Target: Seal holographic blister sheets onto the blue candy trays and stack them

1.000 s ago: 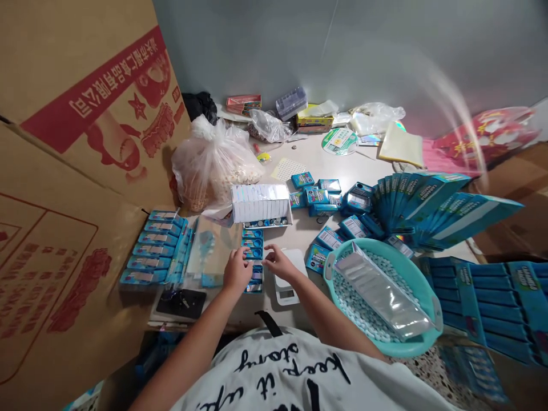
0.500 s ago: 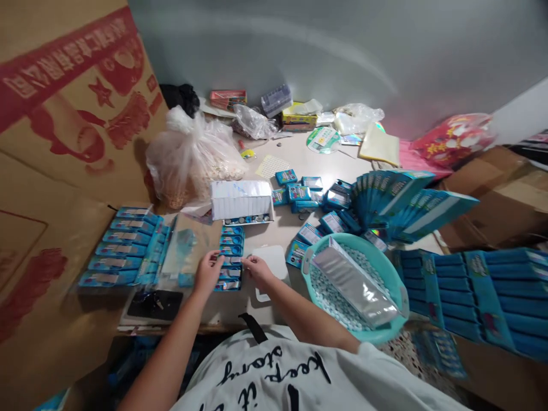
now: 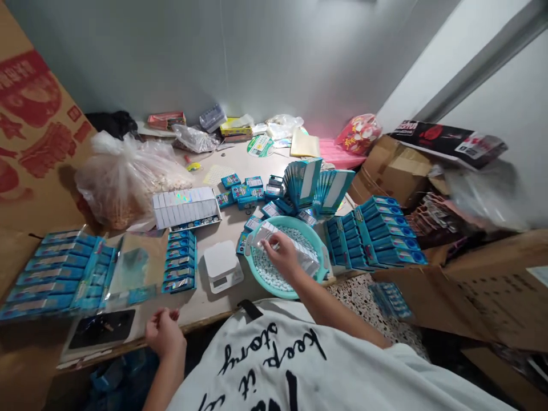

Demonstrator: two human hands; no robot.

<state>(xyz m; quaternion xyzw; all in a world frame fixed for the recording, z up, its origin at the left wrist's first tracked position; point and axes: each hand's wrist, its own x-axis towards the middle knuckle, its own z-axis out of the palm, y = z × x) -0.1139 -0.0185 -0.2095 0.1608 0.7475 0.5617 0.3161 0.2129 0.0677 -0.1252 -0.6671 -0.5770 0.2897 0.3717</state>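
Silver foil pouch (image 3: 305, 255) sits gripped in the right hand (image 3: 281, 255) over a teal plastic basin (image 3: 286, 221) of pale blue candies (image 3: 269, 273); the left hand (image 3: 165, 334) hangs empty, half-curled.

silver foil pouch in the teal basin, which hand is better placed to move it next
Right, most likely. The right hand is on the silver foil pouch over the teal basin, while the left hand is well away, beyond the white kitchen scale.

Left hand (image 3: 165, 334) access: a strip of surface (image 3: 192, 311) runs inward between the dark panel (image 3: 100, 333) and the digital scale (image 3: 222, 267). Blue packet stacks (image 3: 180, 262) obstruct passage beyond it. Right hand (image 3: 280, 257) access: the rim of the teal basin (image 3: 268, 292) leaves only a narrow gap beside the scale.
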